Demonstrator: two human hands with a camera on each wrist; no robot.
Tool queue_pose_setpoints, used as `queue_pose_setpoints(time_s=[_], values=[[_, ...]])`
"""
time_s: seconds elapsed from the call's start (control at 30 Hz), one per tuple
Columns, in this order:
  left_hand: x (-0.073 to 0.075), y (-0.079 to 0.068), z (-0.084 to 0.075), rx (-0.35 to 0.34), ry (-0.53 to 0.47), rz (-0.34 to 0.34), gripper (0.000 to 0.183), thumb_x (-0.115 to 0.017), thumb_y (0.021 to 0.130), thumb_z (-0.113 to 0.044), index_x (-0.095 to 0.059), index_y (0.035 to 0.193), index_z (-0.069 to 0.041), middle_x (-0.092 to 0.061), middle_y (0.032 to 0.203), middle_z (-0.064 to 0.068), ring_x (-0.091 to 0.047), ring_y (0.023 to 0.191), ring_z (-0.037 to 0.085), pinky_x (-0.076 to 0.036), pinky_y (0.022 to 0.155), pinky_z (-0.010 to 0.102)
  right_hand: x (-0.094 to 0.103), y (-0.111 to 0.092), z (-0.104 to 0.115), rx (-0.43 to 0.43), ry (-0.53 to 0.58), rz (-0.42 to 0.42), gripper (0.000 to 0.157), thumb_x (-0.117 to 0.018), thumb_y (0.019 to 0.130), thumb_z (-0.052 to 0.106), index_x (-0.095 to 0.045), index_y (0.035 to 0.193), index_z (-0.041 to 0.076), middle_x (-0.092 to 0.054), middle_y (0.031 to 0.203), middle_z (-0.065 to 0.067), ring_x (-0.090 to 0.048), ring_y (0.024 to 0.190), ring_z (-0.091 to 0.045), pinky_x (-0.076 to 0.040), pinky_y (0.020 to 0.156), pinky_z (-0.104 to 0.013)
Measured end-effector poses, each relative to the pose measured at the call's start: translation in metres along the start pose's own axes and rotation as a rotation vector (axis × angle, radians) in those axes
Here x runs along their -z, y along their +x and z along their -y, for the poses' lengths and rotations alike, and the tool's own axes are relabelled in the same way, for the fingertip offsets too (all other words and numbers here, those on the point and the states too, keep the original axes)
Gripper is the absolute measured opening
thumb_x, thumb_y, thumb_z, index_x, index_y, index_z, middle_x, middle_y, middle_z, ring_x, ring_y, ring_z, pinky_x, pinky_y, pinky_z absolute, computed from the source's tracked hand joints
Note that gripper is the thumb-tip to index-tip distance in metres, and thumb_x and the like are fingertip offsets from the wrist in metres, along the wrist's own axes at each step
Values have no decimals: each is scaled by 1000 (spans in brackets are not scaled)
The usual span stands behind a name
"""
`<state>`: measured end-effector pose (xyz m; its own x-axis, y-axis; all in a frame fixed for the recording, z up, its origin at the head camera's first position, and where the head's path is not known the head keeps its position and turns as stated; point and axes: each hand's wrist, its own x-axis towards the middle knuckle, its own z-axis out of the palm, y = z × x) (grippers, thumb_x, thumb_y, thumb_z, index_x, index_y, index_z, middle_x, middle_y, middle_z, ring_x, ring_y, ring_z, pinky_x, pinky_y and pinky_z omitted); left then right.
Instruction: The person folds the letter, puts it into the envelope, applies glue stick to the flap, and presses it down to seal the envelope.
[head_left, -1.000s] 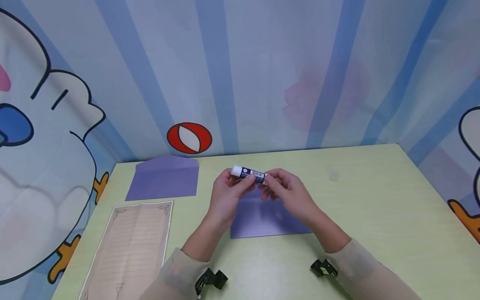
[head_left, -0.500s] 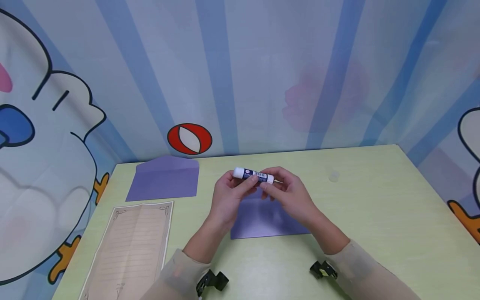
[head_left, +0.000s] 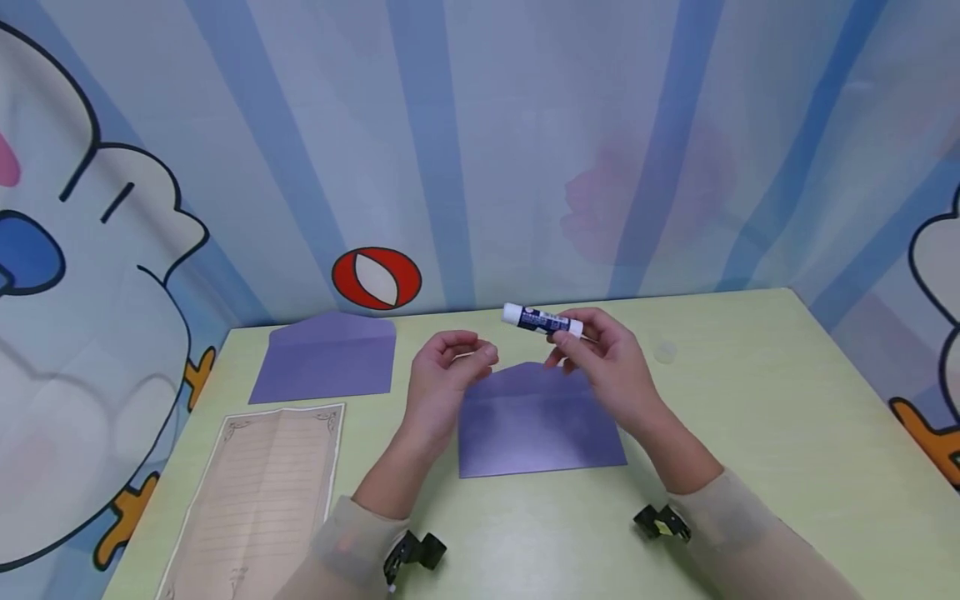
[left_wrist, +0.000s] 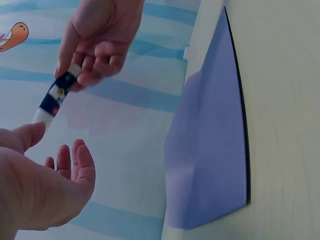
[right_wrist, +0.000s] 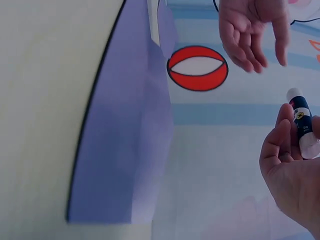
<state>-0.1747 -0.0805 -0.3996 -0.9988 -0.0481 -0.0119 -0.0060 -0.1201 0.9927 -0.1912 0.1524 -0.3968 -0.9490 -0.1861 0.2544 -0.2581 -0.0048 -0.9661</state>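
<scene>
My right hand [head_left: 617, 371] pinches a glue stick [head_left: 542, 320] between thumb and fingers, holding it up above the table. The stick is white at both ends with a dark blue label, and its far end points left. My left hand [head_left: 442, 387] holds nothing; its fingers are loosely bent, with a gap between them and the stick, as the right wrist view also shows. Below both hands lies a purple envelope [head_left: 540, 429], its flap spread out toward the back of the table.
A second purple envelope [head_left: 322, 362] lies at the back left of the table [head_left: 765, 433]. In front of it is a creased, lined sheet of letter paper [head_left: 262, 492]. A small translucent disc [head_left: 664, 352] sits to the right. A printed curtain hangs behind.
Both hands were on the glue stick. The left hand has let go and drawn slightly left, while the right hand has carried the stick up and to the right, uncovering the envelope's flap.
</scene>
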Motion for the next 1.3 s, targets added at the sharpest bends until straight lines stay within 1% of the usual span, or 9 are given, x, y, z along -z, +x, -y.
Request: queue_pose_setpoints(time_s=[0.1,0.2,0.37,0.47,0.57,0.8,1.0,1.13,1.3], values=[[8,3,2,-49,111,13,38,-82,95,-14,-64,127,-6,-70,119,11,-72,108,26,-60,94,32,13,2,3,14,-17,-4,26,-66,107,13,-62,130,3,-73,117,-13,-76,87,-23,-63,77,-34],[16,4,3,-110,263,60,36,-83,94,-15,-66,125,-8,-70,120,8,-70,110,23,-58,96,34,25,1,5,16,-33,4,27,-67,106,12,-61,130,1,-73,119,-15,-77,92,-27,-64,79,-37],[27,2,2,-174,541,148,38,-85,92,-16,-69,126,-8,-69,121,4,-66,117,30,-54,103,44,37,-3,8,12,-99,36,27,-67,106,12,-59,128,-3,-75,115,-18,-78,95,-30,-64,83,-39],[33,2,3,-213,704,223,42,-87,90,-14,-69,128,-8,-68,125,5,-65,120,33,-53,104,47,40,-5,7,2,-171,56,25,-67,106,12,-59,124,-3,-75,111,-19,-78,94,-27,-63,82,-36],[36,2,5,-244,866,309,48,-88,89,-15,-69,132,-7,-65,130,6,-63,123,31,-53,104,46,42,-8,5,-5,-270,77,23,-69,105,13,-60,121,0,-76,110,-15,-78,92,-22,-63,81,-33],[35,5,15,-304,1189,475,64,-91,86,-24,-65,142,-6,-59,139,8,-51,131,30,-49,110,42,40,-13,1,25,-430,123,19,-74,102,16,-64,117,8,-76,104,-5,-77,90,-21,-62,79,-29],[31,4,22,-314,1304,595,79,-91,87,-31,-56,152,-6,-50,152,12,-42,142,31,-41,118,42,38,-17,-2,50,-485,168,18,-75,102,17,-65,115,10,-75,101,-1,-75,88,-30,-60,75,-29],[31,0,26,-269,1326,662,89,-90,87,-36,-48,158,-4,-42,163,12,-33,152,32,-35,123,44,37,-20,-3,50,-510,206,18,-76,101,19,-66,114,12,-74,99,1,-74,86,-31,-59,72,-31],[33,-5,29,-212,1327,739,89,-86,92,-36,-42,161,-3,-28,173,12,-17,161,37,-26,127,47,36,-23,-4,67,-542,237,17,-77,100,14,-65,112,14,-73,98,2,-74,84,-27,-59,72,-33]])
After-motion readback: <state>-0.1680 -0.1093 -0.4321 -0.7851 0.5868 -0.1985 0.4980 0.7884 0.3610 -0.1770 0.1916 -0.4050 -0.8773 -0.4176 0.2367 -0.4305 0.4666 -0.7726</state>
